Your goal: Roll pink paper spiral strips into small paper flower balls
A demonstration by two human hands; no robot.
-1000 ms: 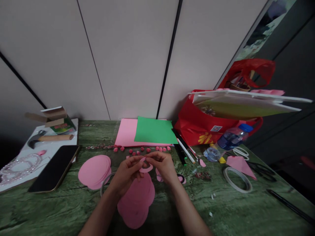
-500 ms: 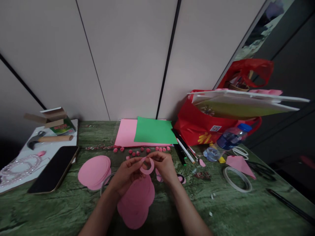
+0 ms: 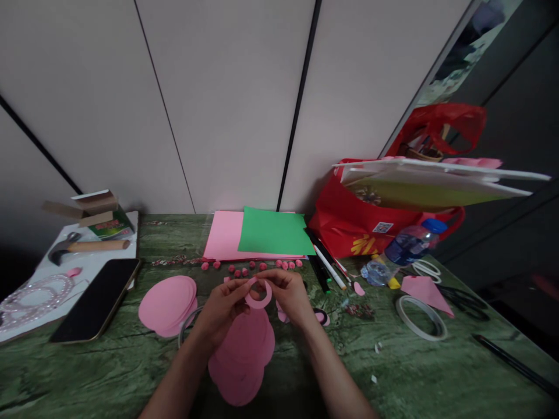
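Note:
Both my hands meet over the middle of the green marbled table (image 3: 109, 372). My left hand (image 3: 222, 308) and my right hand (image 3: 288, 294) each pinch an end of a narrow pink paper strip (image 3: 258, 297) curled into a small ring, held just above the table. Under the hands lies a stack of pink paper discs (image 3: 242, 361). A second pile of pink discs (image 3: 168, 297) lies to the left. A row of small pink rolled buds (image 3: 251, 266) runs across the table just beyond my fingers.
Pink and green paper sheets (image 3: 271, 231) lie at the back. Pens (image 3: 325, 265), a water bottle (image 3: 404, 247), tape rolls (image 3: 421, 317), scissors (image 3: 465, 299) and a red bag (image 3: 371, 224) crowd the right. A phone (image 3: 98, 297), hammer (image 3: 87, 246) and beaded hoop (image 3: 30, 294) lie on the left.
The pink strip hung as an open arc between my fingertips one second ago. Now its ends are brought together at the top and it forms a closed ring. My hands stayed in place.

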